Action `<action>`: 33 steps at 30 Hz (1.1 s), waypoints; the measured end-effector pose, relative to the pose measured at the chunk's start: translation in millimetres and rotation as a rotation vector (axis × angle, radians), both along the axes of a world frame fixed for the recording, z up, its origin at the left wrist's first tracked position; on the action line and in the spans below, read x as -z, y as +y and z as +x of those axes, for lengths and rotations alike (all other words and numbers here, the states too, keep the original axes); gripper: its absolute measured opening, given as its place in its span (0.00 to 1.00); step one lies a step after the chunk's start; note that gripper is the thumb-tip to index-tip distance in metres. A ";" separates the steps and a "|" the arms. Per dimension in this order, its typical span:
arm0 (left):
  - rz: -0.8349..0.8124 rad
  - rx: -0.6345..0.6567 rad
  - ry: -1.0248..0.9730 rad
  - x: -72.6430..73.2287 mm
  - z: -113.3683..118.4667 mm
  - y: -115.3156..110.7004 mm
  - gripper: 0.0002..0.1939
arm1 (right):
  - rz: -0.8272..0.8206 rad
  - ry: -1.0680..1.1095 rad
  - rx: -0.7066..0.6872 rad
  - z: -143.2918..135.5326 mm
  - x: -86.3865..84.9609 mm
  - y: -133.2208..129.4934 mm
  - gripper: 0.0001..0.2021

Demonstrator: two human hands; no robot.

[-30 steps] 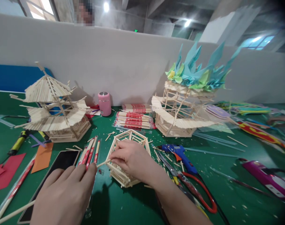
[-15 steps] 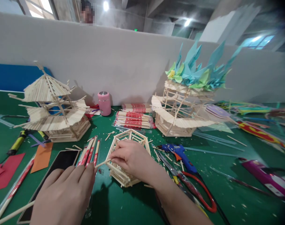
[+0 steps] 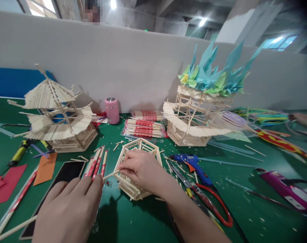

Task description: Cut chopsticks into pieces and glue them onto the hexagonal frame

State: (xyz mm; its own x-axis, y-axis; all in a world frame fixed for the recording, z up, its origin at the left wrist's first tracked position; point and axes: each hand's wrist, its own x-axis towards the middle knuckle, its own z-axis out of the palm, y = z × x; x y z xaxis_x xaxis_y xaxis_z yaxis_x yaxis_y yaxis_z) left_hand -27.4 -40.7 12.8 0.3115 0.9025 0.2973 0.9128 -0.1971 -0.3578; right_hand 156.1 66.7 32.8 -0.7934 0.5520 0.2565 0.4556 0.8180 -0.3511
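My left hand [image 3: 67, 209] is closed, palm down, around a thin wooden chopstick [image 3: 15, 229]. One end of the chopstick sticks out at lower left; the other runs from my index finger to my right hand [image 3: 142, 170]. The right fingertips pinch that far end. Below and behind the right hand sits a many-sided frame [image 3: 123, 192] built of stacked wooden sticks, partly hidden by the hand. Whether the chopstick touches the frame, I cannot tell. Wrapped chopsticks [image 3: 96, 162] with red labels lie just beyond my left hand.
A phone [image 3: 69, 172] lies partly under my left hand. To the right are a blue glue gun [image 3: 193, 165] and red-handled scissors [image 3: 214, 199]. Stick pavilions stand at left [image 3: 67, 131] and right [image 3: 188, 131], with a pink flask [image 3: 112, 111] between. Another person's hand [image 3: 305, 119] shows far right.
Both hands keep almost the same position and hold on the chopstick. The view shifts very slightly. At far right, the other person's hand has moved a little.
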 end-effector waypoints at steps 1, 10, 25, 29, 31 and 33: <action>0.000 -0.001 0.011 -0.2 0.0 -0.1 0.10 | 0.000 0.000 0.000 0.0 0.0 0.1 0.07; -0.029 -0.033 0.041 -8.4 4.4 -0.1 0.11 | 0.008 0.001 0.001 0.4 1.0 -0.7 0.07; -0.013 -0.005 0.089 -11.5 7.4 1.3 0.13 | 0.008 -0.019 0.045 9.2 -3.9 4.2 0.06; -0.092 -0.077 0.089 -18.7 15.0 -0.2 0.15 | 0.011 -0.006 0.031 7.9 -3.4 2.5 0.06; -0.135 -0.125 0.093 -22.2 18.6 -0.5 0.17 | 0.016 0.003 0.020 6.6 -2.2 1.3 0.06; -0.156 -0.138 0.092 -24.4 20.9 -0.6 0.18 | 0.022 0.009 0.004 4.7 -0.8 0.7 0.06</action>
State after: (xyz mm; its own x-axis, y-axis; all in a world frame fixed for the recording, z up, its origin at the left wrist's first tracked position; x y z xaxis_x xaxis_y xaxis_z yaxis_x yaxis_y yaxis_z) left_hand -6.5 -41.2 37.2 0.2008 0.9714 0.1266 0.8997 -0.1318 -0.4161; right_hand 160.9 67.3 33.6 -0.7888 0.5494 0.2758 0.4560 0.8238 -0.3369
